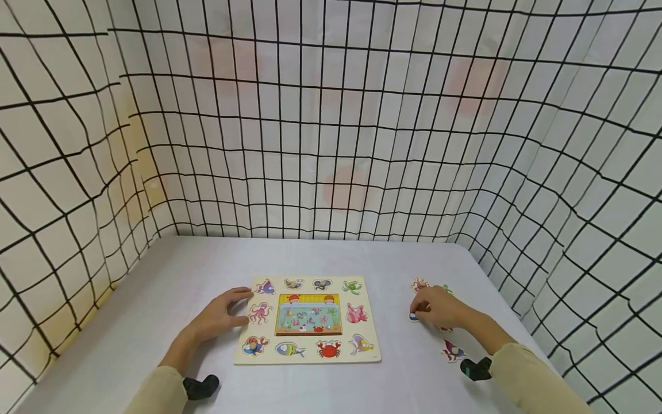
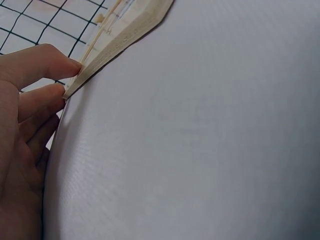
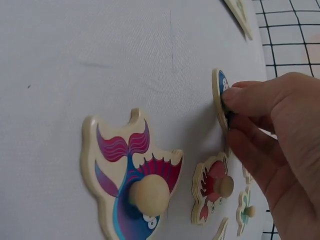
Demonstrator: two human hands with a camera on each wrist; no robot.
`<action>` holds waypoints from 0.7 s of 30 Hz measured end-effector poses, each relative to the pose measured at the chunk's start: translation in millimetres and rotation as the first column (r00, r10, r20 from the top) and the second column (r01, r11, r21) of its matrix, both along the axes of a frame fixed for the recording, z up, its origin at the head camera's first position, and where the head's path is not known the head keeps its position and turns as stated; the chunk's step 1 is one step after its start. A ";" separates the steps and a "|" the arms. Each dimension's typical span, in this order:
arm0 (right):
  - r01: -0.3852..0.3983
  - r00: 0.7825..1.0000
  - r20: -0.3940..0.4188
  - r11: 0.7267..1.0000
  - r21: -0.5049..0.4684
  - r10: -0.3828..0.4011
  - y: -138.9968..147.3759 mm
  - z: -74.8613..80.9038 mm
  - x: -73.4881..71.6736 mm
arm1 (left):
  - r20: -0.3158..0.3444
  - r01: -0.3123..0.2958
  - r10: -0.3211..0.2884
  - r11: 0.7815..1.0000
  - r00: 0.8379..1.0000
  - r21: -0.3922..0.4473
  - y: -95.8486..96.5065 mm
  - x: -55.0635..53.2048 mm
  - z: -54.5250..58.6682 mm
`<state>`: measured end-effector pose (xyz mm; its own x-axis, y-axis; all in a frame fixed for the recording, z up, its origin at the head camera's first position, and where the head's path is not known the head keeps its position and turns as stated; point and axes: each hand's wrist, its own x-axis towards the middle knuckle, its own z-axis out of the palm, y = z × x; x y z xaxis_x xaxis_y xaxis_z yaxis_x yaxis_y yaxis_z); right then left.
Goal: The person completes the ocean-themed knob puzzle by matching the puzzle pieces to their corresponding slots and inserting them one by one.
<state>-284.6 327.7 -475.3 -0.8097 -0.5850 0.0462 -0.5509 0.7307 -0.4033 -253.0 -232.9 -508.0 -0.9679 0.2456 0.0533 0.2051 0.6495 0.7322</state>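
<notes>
A flat wooden puzzle board point(image 1: 310, 352) printed with sea creatures lies on the table. My left hand point(image 1: 224, 313) touches its left edge, fingertips right at the wooden side in the left wrist view. Off to the right of the board, my right hand point(image 1: 442, 306) pinches a blue-topped puzzle piece point(image 3: 216, 92) between thumb and fingers. That piece stands tilted on its edge, partly hidden by the fingers. Close by lie a purple-and-blue fish puzzle piece point(image 3: 107, 150) with a round wooden knob and a red crab puzzle piece point(image 3: 212, 177).
A green-printed piece point(image 3: 242, 212) and a reddish piece point(image 1: 419, 283) lie around the right hand. White cloth point(image 1: 207, 259) covers the table. White walls with black netting point(image 1: 320, 138) rise behind and on both sides.
</notes>
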 end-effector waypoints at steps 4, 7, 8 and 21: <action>0.022 1.000 0.000 1.000 -0.004 -0.022 4.0 -3.6 -0.5 | -0.003 -0.010 0.010 1.000 1.000 -0.007 -0.6 -0.3 -0.5; 0.022 1.000 0.001 1.000 -0.013 -0.022 5.3 -4.0 -1.0 | -0.004 -0.012 0.012 1.000 1.000 -0.008 -0.2 -0.5 -0.3; 0.022 1.000 -0.004 1.000 -0.011 -0.022 5.2 -3.6 -0.9 | -0.004 -0.013 0.013 1.000 1.000 -0.008 0.0 -0.6 -0.5; -0.023 0.998 -0.064 1.000 0.017 0.024 -10.8 14.0 -1.8 | -0.006 -0.010 0.010 1.000 1.000 -0.013 1.1 -1.2 -2.2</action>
<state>-286.3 316.9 -461.2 -0.7915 -0.6047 0.0887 -0.5924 0.7234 -0.3548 -254.2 -231.9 -510.2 -0.9700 0.2365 0.0564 0.2032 0.6609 0.7224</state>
